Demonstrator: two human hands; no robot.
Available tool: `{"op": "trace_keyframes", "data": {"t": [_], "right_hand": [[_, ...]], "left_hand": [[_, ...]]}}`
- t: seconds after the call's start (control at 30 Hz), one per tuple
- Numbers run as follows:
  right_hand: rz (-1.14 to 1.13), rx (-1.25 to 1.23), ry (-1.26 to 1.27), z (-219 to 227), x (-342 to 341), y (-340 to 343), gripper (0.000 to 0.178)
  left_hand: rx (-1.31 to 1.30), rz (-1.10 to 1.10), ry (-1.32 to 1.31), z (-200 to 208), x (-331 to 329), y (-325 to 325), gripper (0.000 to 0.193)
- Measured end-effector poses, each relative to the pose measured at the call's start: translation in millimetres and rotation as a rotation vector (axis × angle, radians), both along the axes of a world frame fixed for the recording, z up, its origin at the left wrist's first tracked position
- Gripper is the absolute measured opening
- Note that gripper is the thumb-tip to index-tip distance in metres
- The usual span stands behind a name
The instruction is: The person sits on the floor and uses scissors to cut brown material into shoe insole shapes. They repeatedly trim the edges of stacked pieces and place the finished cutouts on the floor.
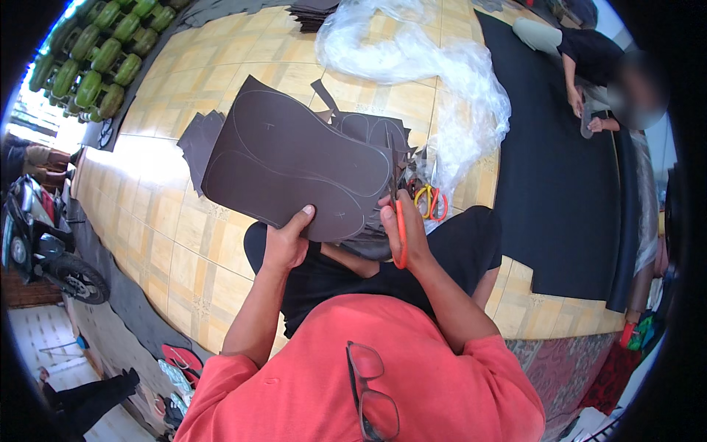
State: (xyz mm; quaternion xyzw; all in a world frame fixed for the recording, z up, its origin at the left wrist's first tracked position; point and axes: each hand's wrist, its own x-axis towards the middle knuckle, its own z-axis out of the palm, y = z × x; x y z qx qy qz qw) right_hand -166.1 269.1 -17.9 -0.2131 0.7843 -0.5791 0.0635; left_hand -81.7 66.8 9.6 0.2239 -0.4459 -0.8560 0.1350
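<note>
My left hand grips the lower edge of a dark brown sheet, thumb on top. Pale sole-shaped outlines are drawn on the sheet, which is held up over my crossed legs. In my right hand is a pair of scissors with orange handles, closed in by my fingers. Their blades point away from me at the sheet's right edge; whether they bite into it I cannot tell. Brown offcuts lie on the floor beyond the sheet, and further brown pieces show on its left.
Scissors with yellow and red handles lie by my right knee. Crumpled clear plastic spreads ahead on the tiles. A long black sheet covers the floor at right, where another person holds a sole-shaped piece. Green gas cylinders and a motorcycle stand left.
</note>
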Motion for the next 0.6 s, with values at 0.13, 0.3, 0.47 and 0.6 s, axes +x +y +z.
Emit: {"op": "trace_keyframes", "data": {"t": [0.13, 0.3, 0.47, 0.6], "right_hand": [[0.058, -0.126, -0.316, -2, 8, 5, 0.043], [0.061, -0.334, -0.504, -8, 12, -1, 0.050], [0.020, -0.287, -0.156, -12, 8, -10, 0.049], [0.098, -0.175, -0.315, -2, 6, 2, 0.046]], "left_hand": [[0.048, -0.028, -0.010, -4, -2, -10, 0.042], [0.074, 0.008, -0.020, 3, -4, -2, 0.040], [0.060, 0.010, 0.013, 0, -5, -4, 0.040], [0.049, 0.014, 0.031, -1, -4, -6, 0.041]]}}
